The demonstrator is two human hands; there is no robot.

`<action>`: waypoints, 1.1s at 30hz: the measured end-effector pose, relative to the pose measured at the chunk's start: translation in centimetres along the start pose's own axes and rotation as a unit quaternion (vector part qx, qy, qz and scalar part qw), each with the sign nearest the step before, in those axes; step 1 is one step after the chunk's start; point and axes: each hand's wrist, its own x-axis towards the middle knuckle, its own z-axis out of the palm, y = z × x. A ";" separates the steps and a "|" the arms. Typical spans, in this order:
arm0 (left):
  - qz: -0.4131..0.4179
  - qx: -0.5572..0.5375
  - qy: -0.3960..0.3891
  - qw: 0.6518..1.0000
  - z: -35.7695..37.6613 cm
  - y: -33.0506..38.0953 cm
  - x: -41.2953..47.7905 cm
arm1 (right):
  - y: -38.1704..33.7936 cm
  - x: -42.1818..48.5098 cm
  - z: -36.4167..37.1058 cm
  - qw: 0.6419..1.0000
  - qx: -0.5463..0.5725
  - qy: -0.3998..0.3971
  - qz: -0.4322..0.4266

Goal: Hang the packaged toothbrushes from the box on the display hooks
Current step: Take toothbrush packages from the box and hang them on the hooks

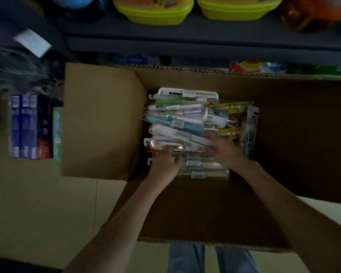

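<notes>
An open cardboard box [295,138] stands on the floor in front of me. Inside it lies a stack of packaged toothbrushes [183,119] in clear blister packs, with several more standing on edge at the right side. Both my hands reach down into the box. My left hand [164,164] lies on the near left corner of the stack, fingers against a pack with a white hang tab. My right hand [222,148] rests on top of the packs at the stack's right. The frame is dim and blurred, so neither hand's grasp shows plainly. No display hooks are in view.
The box's left flap [100,121] stands open. Beyond it, toothpaste cartons [32,127] sit on the floor. A dark shelf [185,42] above carries yellow-green plastic tubs [154,10]. My jeans [211,259] show below the box, on pale floor tiles [47,203].
</notes>
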 end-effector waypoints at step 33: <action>-0.183 -0.557 0.078 0.806 0.0 2.1 -4.2 | -1.0 -2.2 1.4 0.987 -0.156 -0.005 -0.050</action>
